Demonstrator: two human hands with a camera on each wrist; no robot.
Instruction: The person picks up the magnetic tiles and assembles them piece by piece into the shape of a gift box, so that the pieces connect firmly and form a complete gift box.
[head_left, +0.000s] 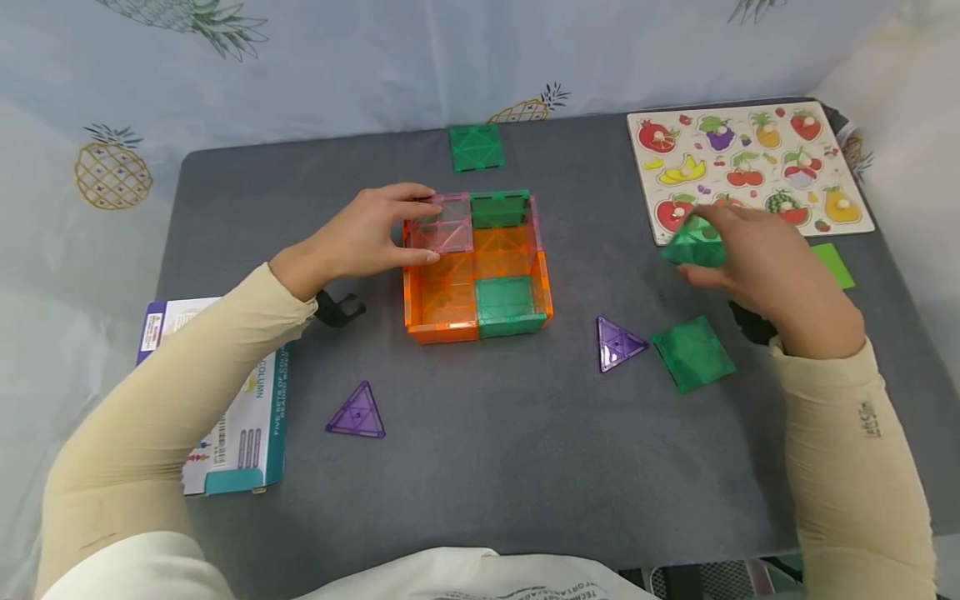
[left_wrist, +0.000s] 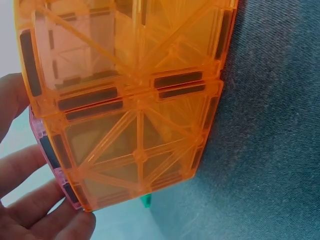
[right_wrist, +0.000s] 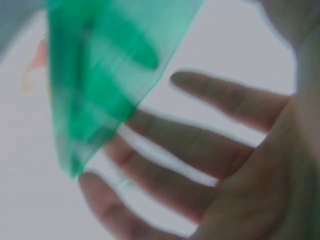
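Note:
A low open-topped box of translucent magnetic tiles (head_left: 446, 292), orange with green and pink parts, stands mid-table. My left hand (head_left: 367, 233) grips its back left corner, thumb over the left wall and fingers at the back. In the left wrist view, fingertips (left_wrist: 80, 227) lie against the pink tile (left_wrist: 52, 160) beside the orange wall (left_wrist: 137, 150). Over the front of a fruit puzzle board (head_left: 738, 179), my right hand (head_left: 780, 258) holds a green magnetic tile piece (head_left: 693, 243) between thumb and fingers. That piece (right_wrist: 95, 95) looks angular and blurred in the right wrist view.
A flat green tile (head_left: 477, 147) lies behind the box. Purple triangles (head_left: 360, 414) (head_left: 618, 343) rest in front of it on both sides. Green square tile (head_left: 693, 354) and light-green card (head_left: 832, 265) lie on the right. A white-and-teal carton (head_left: 258, 417) stands under my left forearm.

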